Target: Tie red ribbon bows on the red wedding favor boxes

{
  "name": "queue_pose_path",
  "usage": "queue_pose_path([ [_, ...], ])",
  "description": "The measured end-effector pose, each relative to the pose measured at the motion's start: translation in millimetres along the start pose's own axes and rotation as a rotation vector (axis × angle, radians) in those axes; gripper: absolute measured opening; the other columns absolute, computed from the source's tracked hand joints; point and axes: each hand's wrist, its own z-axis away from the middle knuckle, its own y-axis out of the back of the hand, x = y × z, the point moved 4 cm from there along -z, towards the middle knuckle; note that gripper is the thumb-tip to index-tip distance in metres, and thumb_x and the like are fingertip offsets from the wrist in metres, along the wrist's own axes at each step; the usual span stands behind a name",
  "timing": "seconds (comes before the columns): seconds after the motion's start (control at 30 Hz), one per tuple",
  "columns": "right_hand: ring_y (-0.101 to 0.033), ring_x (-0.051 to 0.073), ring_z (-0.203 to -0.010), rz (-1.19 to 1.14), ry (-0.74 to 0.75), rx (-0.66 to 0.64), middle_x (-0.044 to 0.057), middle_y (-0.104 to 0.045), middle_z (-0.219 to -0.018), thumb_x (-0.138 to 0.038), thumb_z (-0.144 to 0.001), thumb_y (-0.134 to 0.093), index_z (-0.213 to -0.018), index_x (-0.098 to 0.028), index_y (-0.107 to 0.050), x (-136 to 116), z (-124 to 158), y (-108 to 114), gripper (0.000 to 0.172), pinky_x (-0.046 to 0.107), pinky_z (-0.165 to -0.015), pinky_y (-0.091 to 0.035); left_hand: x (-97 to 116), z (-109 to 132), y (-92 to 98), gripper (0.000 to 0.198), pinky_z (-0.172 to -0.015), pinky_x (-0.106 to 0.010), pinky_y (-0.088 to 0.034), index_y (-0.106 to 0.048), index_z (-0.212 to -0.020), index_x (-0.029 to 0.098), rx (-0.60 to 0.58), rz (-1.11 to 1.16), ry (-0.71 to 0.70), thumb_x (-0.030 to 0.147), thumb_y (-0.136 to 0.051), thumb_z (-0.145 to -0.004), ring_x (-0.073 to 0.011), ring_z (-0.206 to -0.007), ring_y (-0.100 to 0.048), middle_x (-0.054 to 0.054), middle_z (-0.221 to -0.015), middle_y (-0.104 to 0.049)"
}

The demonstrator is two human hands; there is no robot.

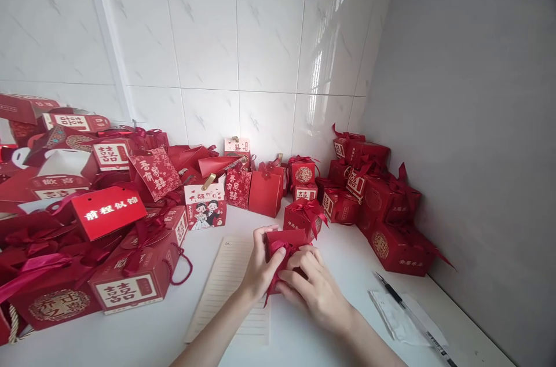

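Between my two hands, at the middle front of the white table, is a small red gift box (284, 235) with a red ribbon (278, 246) on it. My left hand (263, 265) grips its left side, thumb pressed on the ribbon. Bent over the right side, my right hand (315, 286) has its fingers closed at the box and ribbon; exactly what the fingertips pinch is hidden. Just behind stands another red box with a ribbon bow (306, 217). A lined notepad (234, 286) lies partly under my left forearm.
Red boxes with ribbons (130, 274) crowd the left side. More red boxes (397, 245) are stacked along the grey wall at right. A card box with a cartoon couple (205, 208) stands at the back. A pen (410, 312) lies across a white tissue packet (386, 315) at right.
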Motion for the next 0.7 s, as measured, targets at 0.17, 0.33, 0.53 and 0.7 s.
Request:
queue_pose_path([
  [0.17, -0.047, 0.015, -0.070, -0.051, 0.048, 0.005, 0.003, -0.055, -0.071, -0.010, -0.088, -0.046, -0.084, -0.018, -0.058, -2.3, 1.1, 2.7, 0.015, 0.031, -0.066, -0.044, 2.0, -0.4, -1.1, 0.031, -0.087, -0.034, -0.042, -0.037, -0.107, 0.023, 0.017, -0.020, -0.002, 0.029, -0.054, -0.081, -0.0200, -0.099, -0.053, -0.005, -0.112, -0.050],
  [0.33, -0.049, 0.017, -0.075, -0.097, -0.001, -0.021, 0.007, -0.059, -0.082, -0.025, -0.089, -0.050, -0.100, -0.014, -0.056, 2.8, 2.6, -0.3, 0.016, 0.031, -0.065, -0.045, 4.7, -2.2, -1.3, 0.022, -0.080, -0.031, -0.043, -0.040, -0.096, 0.022, 0.072, 0.078, 0.011, 0.027, -0.052, -0.078, -0.0172, -0.088, -0.053, -0.001, -0.096, -0.052],
  [0.53, -0.048, 0.016, -0.072, -0.152, -0.058, 0.003, 0.004, -0.058, -0.079, -0.016, -0.088, -0.051, -0.090, -0.018, -0.058, 2.5, 4.0, -0.3, 0.008, 0.030, -0.063, -0.042, 6.7, -4.2, -3.2, 0.017, -0.070, -0.026, -0.042, -0.041, -0.091, 0.022, 0.082, 0.105, 0.027, 0.027, -0.052, -0.079, -0.0138, -0.076, -0.051, 0.002, -0.083, -0.053],
  [0.7, -0.052, 0.014, -0.071, -0.418, -0.405, 0.330, 0.002, -0.053, -0.076, -0.017, -0.090, -0.043, -0.084, -0.021, -0.052, 27.4, 11.8, 10.5, 0.011, 0.026, -0.061, -0.044, -0.6, -9.1, 1.1, 0.020, -0.070, -0.026, -0.042, -0.042, -0.089, 0.021, 0.111, 0.158, 0.113, 0.032, -0.054, -0.077, -0.0148, -0.077, -0.054, 0.002, -0.083, -0.056],
])
